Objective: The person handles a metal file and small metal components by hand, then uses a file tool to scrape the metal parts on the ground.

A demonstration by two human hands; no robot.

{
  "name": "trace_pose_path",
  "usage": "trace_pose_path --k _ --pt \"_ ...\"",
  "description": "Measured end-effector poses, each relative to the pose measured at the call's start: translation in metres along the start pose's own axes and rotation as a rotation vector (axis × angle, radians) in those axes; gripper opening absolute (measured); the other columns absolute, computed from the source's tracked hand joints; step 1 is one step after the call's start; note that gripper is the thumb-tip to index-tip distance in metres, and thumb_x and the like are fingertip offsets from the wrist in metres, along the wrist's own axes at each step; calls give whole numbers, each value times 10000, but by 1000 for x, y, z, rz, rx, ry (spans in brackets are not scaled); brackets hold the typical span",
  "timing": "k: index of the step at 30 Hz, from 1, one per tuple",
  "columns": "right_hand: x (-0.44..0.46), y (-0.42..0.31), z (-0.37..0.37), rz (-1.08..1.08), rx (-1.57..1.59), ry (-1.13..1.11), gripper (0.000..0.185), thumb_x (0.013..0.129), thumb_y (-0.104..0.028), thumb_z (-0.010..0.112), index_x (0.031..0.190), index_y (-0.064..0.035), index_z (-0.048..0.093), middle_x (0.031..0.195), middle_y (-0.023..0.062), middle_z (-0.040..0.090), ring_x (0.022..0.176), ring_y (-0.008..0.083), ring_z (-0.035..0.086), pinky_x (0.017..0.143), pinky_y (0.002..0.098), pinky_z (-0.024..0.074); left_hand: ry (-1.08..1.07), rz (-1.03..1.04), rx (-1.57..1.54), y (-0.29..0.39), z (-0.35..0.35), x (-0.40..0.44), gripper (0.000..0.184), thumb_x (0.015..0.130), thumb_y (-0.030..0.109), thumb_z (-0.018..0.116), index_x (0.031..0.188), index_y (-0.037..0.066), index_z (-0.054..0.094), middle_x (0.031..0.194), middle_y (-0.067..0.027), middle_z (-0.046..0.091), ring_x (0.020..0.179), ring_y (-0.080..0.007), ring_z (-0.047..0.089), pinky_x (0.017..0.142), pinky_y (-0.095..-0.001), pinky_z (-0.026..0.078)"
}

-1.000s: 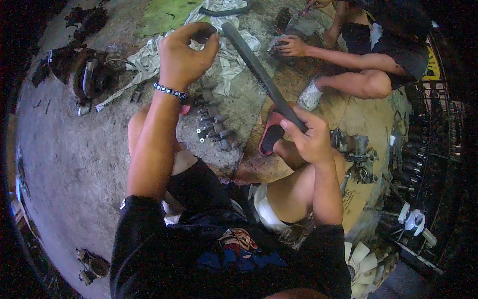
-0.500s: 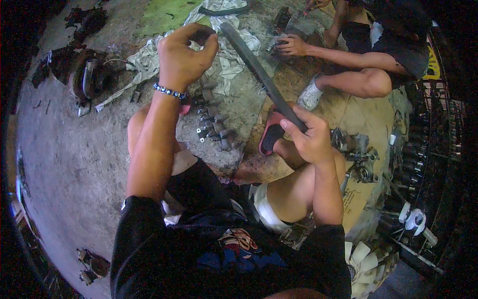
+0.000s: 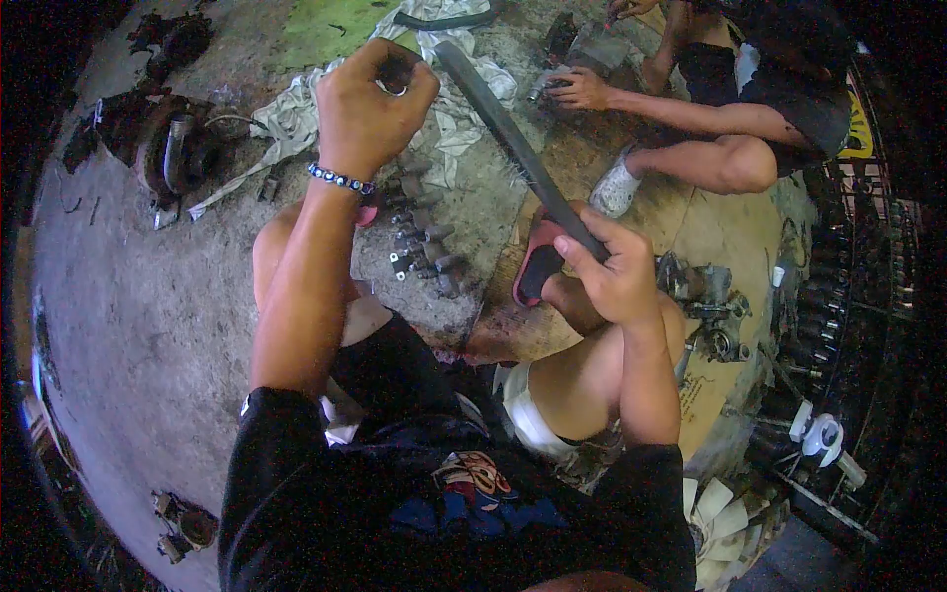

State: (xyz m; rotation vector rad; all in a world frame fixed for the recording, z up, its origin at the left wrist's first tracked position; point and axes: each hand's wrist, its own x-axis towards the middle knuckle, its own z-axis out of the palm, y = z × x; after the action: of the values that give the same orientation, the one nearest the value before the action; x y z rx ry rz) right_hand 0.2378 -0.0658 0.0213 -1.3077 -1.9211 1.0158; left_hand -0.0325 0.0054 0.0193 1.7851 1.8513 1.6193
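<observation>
My right hand grips the lower end of a long, flat dark grey strip, thumb on top. The strip slants up and left, its far end just right of my left hand. That hand is raised, with a beaded bracelet at its wrist. Its thumb and fingers curl together into a ring with a dark patch inside; whether this is a small thing or dirty fingertips I cannot make out. A narrow space separates it from the strip. On the floor below lie several grey metal parts in rows.
A white cloth lies ahead, with a curved dark strip on it. Greasy machine parts are at the left. A co-worker's hand touches a metal part. A metal assembly and a fan are at my right.
My left hand has shifted slightly right and up, its fingers turning so that the ring between thumb and fingers shows. The right hand and strip stay nearly still.
</observation>
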Motion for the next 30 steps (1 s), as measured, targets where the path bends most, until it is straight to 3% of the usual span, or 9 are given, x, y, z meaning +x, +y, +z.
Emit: trace_pose_path --k 7,15,19,22,30 --pt "-1 0 1 0 2 10 268 779 -118 684 1001 25 639 721 78 628 624 94 575 583 256 464 -37 -101 -10 0 -1 0 178 727 210 681 771 38 659 709 -83 663 648 -150 628 644 -271 495" --pt "0 3 4 -43 -5 28 279 777 -114 688 1008 33 635 724 70 630 639 79 569 591 244 464 70 -92 27 -7 5 0 180 719 204 692 765 33 660 684 -70 657 624 -129 615 626 -260 491" --pt "-1 -11 0 68 26 7 272 784 -112 681 1014 27 636 715 44 614 630 73 551 580 240 456 43 -64 -62 -4 4 -1 170 723 192 695 774 32 671 690 -60 658 623 -112 605 616 -249 485" --pt "-2 -10 -3 107 27 -24 271 791 -110 674 1025 20 637 711 28 597 627 67 533 573 238 449 31 30 -39 9 4 -5 139 703 165 681 751 36 665 651 -93 640 593 -170 624 601 -279 498" --pt "-2 1 1 31 60 19 278 795 -107 675 1039 19 635 728 22 608 637 64 527 580 232 447 35 72 -110 2 10 -5 132 715 155 684 765 34 666 664 -97 643 600 -167 627 598 -279 496"
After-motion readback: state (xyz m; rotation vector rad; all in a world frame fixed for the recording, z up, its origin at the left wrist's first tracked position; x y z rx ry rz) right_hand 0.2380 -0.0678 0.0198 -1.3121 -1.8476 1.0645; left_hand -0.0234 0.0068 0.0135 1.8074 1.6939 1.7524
